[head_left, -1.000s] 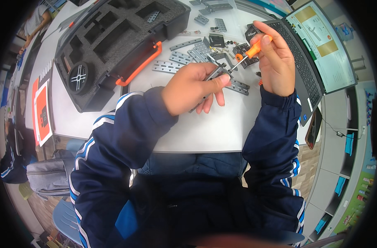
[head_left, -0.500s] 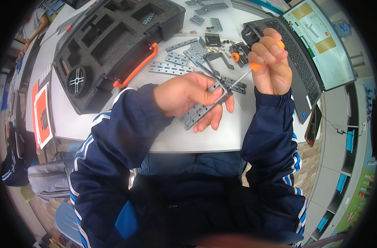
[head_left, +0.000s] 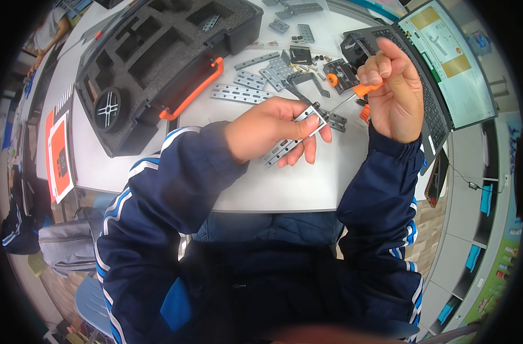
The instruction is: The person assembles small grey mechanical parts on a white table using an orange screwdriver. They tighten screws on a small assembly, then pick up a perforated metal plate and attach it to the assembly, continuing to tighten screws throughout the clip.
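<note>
My left hand (head_left: 273, 129) is closed on a grey perforated metal beam (head_left: 282, 150), thumb on its upper face near the far end. A small dark fastener sits at that end. In my right hand (head_left: 394, 94) is a screwdriver with an orange handle (head_left: 367, 89), pinched between thumb and fingers while the index finger points up. Its thin steel shaft (head_left: 343, 104) slants down toward the beam's far end; whether the tip touches the fastener I cannot tell. Behind the hands lie several grey perforated beams and plates (head_left: 238, 93) and a black part with an orange wheel (head_left: 343, 75).
At the left stands an open black case (head_left: 152, 103) with foam cut-outs, an orange handle (head_left: 194, 94) and a black wheel (head_left: 110, 112). An open laptop (head_left: 430, 86) stands at the right. Red and white booklets (head_left: 59, 157) lie at the table's left edge.
The beam has turned in my left hand and now shows its narrow side more. My right hand has shifted right, its index finger lifting off the screwdriver handle.
</note>
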`<state>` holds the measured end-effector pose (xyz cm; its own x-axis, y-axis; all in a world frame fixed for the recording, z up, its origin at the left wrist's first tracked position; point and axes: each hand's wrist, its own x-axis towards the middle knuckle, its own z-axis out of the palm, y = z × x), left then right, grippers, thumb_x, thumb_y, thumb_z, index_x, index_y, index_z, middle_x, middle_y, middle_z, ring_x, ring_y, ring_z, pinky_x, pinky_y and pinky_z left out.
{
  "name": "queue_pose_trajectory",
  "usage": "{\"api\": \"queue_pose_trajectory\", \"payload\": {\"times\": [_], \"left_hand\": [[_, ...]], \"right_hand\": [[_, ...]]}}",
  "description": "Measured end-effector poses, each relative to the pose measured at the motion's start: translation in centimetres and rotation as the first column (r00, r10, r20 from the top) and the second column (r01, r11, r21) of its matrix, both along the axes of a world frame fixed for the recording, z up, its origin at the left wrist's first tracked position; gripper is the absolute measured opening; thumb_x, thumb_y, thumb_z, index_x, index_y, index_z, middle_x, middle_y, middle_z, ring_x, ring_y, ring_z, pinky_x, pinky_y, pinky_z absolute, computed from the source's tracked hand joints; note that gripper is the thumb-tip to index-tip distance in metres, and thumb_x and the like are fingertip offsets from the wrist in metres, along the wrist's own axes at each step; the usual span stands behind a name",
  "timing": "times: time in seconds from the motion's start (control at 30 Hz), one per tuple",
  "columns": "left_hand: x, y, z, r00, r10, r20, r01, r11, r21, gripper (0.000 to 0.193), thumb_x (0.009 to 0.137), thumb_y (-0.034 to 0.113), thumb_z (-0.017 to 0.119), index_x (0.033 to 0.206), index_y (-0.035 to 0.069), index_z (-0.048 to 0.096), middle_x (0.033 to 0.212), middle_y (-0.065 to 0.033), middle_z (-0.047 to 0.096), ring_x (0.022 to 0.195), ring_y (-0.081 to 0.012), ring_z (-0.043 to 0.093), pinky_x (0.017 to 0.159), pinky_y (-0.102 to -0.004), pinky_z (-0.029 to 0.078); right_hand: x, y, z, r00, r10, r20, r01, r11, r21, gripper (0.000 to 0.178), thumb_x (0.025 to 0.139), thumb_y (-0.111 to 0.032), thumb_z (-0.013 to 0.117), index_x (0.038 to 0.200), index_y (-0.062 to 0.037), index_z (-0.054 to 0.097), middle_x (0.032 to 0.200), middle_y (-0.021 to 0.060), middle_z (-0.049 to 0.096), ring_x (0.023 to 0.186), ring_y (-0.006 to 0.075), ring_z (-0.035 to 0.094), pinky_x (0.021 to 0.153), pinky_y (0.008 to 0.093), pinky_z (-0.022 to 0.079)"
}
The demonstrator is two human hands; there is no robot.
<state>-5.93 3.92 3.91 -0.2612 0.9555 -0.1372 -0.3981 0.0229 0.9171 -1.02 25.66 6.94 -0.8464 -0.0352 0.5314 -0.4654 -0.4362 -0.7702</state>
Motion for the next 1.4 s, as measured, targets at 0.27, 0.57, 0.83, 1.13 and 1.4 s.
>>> {"api": "queue_pose_trajectory", "payload": {"times": [0.27, 0.57, 0.83, 1.13, 1.4], "left_hand": [[0.1, 0.2, -0.2, 0.986, 0.127, -0.112, -0.131, 0.991, -0.031, 0.034, 0.102, 0.029, 0.045, 0.109, 0.000, 0.060, 0.074, -0.0052, 0.063, 0.056, -0.0076, 0.052, 0.054, -0.0209, 0.043], [0.1, 0.1, -0.5, 0.992, 0.117, -0.052, -0.113, 0.991, 0.076, 0.023, 0.099, 0.016, 0.048, 0.109, 0.001, 0.062, 0.088, -0.0076, 0.066, 0.065, -0.0084, 0.055, 0.065, -0.0237, 0.046], [-0.5, 0.1, -0.9, 0.986, 0.152, -0.065, -0.141, 0.978, 0.155, 0.020, 0.097, 0.009, 0.048, 0.110, 0.000, 0.061, 0.102, -0.0089, 0.065, 0.078, -0.0136, 0.060, 0.076, -0.0264, 0.049], [-0.5, 0.4, -1.9, 0.975, 0.174, -0.139, -0.138, 0.961, 0.240, 0.023, 0.093, 0.001, 0.052, 0.115, -0.001, 0.057, 0.105, -0.0103, 0.064, 0.089, -0.0162, 0.060, 0.080, -0.0302, 0.050], [-0.6, 0.7, -2.5, 0.965, 0.182, -0.191, -0.108, 0.934, 0.342, 0.029, 0.092, 0.000, 0.055, 0.121, 0.001, 0.055, 0.105, -0.0130, 0.063, 0.089, -0.0186, 0.060, 0.082, -0.0317, 0.050]], "right_hand": [[0.3, -1.4, 0.5, 0.894, -0.391, 0.218, 0.340, 0.910, 0.239, 0.050, 0.099, -0.027, 0.052, 0.136, 0.0049, 0.042, 0.100, 0.0068, 0.058, 0.098, 0.0172, 0.056, 0.088, 0.0315, 0.046], [-0.5, -0.4, 0.8, 0.990, -0.050, 0.133, 0.040, 0.996, 0.080, 0.038, 0.097, -0.022, 0.057, 0.123, 0.0046, 0.052, 0.102, 0.0115, 0.061, 0.094, 0.0230, 0.062, 0.086, 0.0362, 0.049], [-2.6, -2.7, 2.7, 0.937, 0.345, 0.050, -0.347, 0.937, 0.041, 0.032, 0.099, -0.027, 0.050, 0.122, -0.0056, 0.052, 0.092, 0.0008, 0.047, 0.083, 0.0146, 0.046, 0.074, 0.0301, 0.040], [-0.4, -2.8, 2.2, 1.000, -0.001, -0.030, 0.011, 0.946, 0.325, 0.040, 0.090, -0.038, 0.065, 0.108, -0.0049, 0.053, 0.096, 0.0032, 0.045, 0.091, 0.0168, 0.045, 0.074, 0.0320, 0.041], [0.2, -1.6, 2.1, 0.994, 0.023, -0.103, 0.018, 0.925, 0.380, 0.053, 0.087, -0.034, 0.069, 0.120, 0.0041, 0.052, 0.091, 0.0060, 0.054, 0.086, 0.0219, 0.058, 0.078, 0.0388, 0.048]]}}
